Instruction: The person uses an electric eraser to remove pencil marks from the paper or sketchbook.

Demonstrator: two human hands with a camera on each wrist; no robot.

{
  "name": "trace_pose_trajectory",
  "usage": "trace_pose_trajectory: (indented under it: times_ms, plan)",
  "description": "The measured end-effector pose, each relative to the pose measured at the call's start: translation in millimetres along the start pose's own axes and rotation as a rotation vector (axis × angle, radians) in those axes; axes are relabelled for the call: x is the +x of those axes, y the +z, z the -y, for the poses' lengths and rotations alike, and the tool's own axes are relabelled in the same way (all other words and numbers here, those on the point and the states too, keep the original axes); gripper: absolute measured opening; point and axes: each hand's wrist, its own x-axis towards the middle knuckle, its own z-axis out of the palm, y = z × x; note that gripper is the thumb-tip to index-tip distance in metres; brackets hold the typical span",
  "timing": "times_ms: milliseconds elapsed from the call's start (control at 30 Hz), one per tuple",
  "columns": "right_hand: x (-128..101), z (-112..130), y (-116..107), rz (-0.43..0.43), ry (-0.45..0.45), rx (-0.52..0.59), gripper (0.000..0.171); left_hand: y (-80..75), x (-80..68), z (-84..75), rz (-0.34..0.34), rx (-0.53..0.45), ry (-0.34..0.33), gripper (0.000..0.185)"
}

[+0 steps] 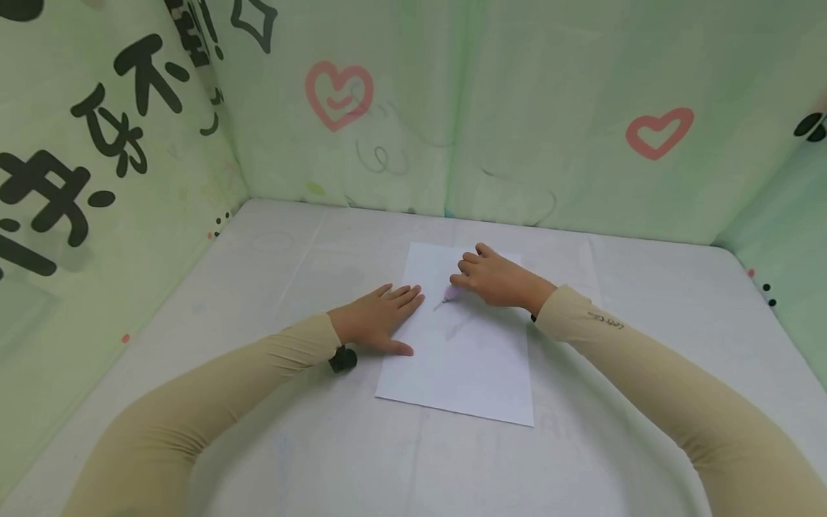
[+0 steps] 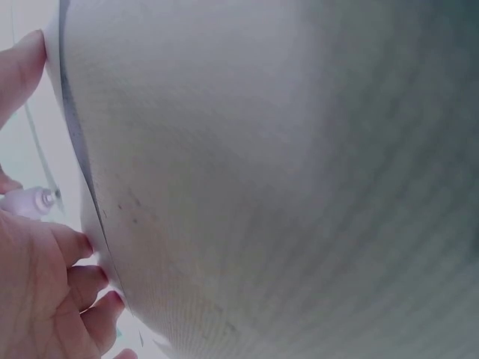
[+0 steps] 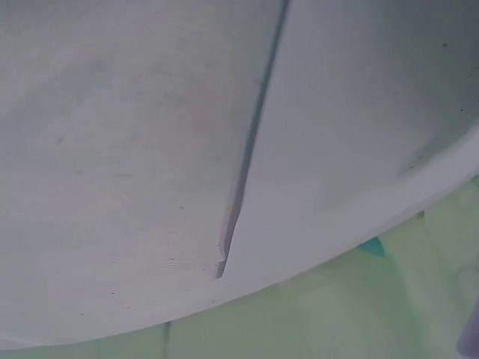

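A sheet of white paper [image 1: 452, 380] lies on the white-covered table. My left hand [image 1: 377, 319] rests flat on the paper's left edge, fingers spread and thumb apart. In the left wrist view, that hand [image 2: 52, 288] touches the sheet's edge. Over the upper part of the paper, my right hand [image 1: 494, 280] grips a slim lilac pen-like tool [image 1: 454, 293], its thin tip pointing down and left at the sheet. The tool's narrow tip end [image 2: 34, 202] also shows past the left hand. Its exact kind is unclear, and the fingers hide most of it.
The white tablecloth [image 1: 304, 445] spreads around the sheet. Green fabric walls [image 1: 536, 86] with hearts and black characters enclose the table at the back and sides. A small black device [image 1: 343, 359] sits under the left wrist.
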Motion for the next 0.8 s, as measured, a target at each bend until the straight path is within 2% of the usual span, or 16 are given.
trace_pose_trajectory:
  times_ms: [100,233,367,500,700,800]
  plan:
    - [-0.3,-0.5,-0.6,0.006,0.02,0.002,0.028,-0.1,-0.8,0.6,-0.007,-0.014,0.014,0.096]
    - [0.1,-0.8,-0.9,0.02,-0.002,0.005,0.025,-0.5,-1.5,0.7,-0.02,-0.013,0.031,0.096]
    - [0.7,-0.6,-0.6,0.007,0.005,-0.002,0.021,0.2,-0.5,0.8,-0.018,0.006,0.018,0.095]
    - [1.6,0.0,-0.3,0.015,-0.011,0.007,0.025,0.5,0.9,0.5,-0.005,0.021,0.004,0.096]
    - [2.3,0.7,-1.5,0.018,0.009,0.0,0.023,-1.6,-0.5,-0.3,-0.003,0.009,-0.003,0.096]
    - [2.7,1.1,-1.7,0.021,-0.013,0.014,0.025,-1.7,-1.1,-0.3,-0.004,0.002,-0.003,0.097]
